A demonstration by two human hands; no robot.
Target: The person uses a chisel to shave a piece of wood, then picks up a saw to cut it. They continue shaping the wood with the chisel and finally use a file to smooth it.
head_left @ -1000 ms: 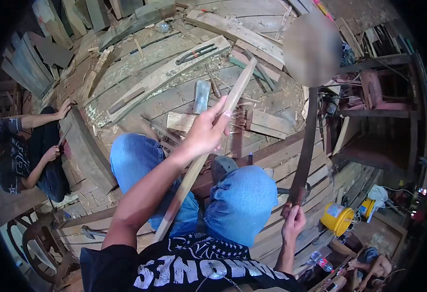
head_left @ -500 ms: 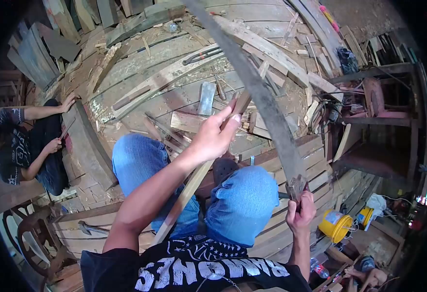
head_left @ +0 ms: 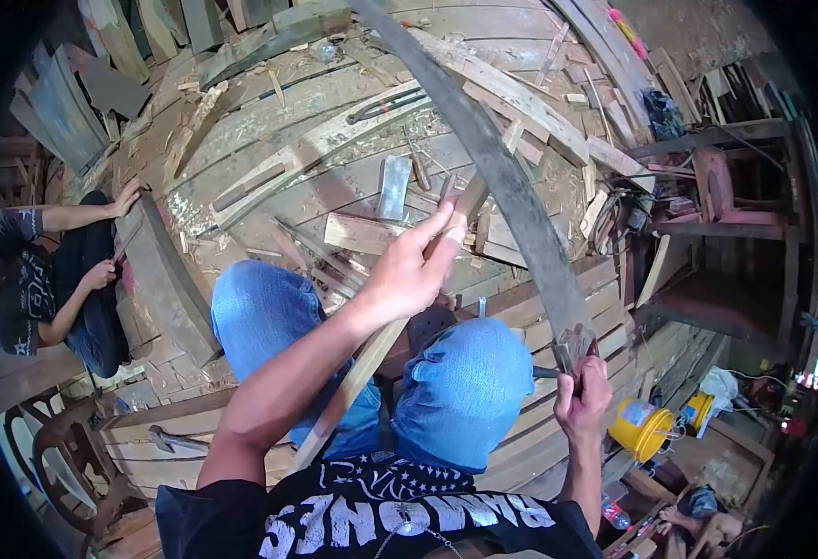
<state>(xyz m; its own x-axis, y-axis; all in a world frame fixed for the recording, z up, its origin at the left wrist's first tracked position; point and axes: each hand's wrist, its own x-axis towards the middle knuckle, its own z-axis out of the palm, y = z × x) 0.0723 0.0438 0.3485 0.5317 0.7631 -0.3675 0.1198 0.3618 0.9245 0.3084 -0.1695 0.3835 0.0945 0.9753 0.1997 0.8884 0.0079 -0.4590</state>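
My left hand (head_left: 416, 265) is closed around a long wooden strip (head_left: 353, 384), fingers and thumb on either side near its far part. The strip slants from my lap, between my knees, up towards the floor ahead. In my right hand (head_left: 584, 396), the fingers are wrapped round the wooden handle of a handsaw (head_left: 513, 191). Its long grey blade stretches up and to the left, crossing over the strip's far end in this view. Ahead of my left hand lie a shiny metal plate (head_left: 394, 188) and a short wood block (head_left: 357, 234).
Pincers (head_left: 385, 106) rest on a curved plank ahead. At left, a person (head_left: 50, 279) works beside a large board (head_left: 162, 275). A hammer (head_left: 176, 441) lies near my left side; a yellow bucket (head_left: 645, 429) stands at right. Another person's hands (head_left: 698, 531) show at lower right.
My right hand and the saw handle have moved slightly forward, away from me. My left hand keeps its hold on the strip, with only a small shift.
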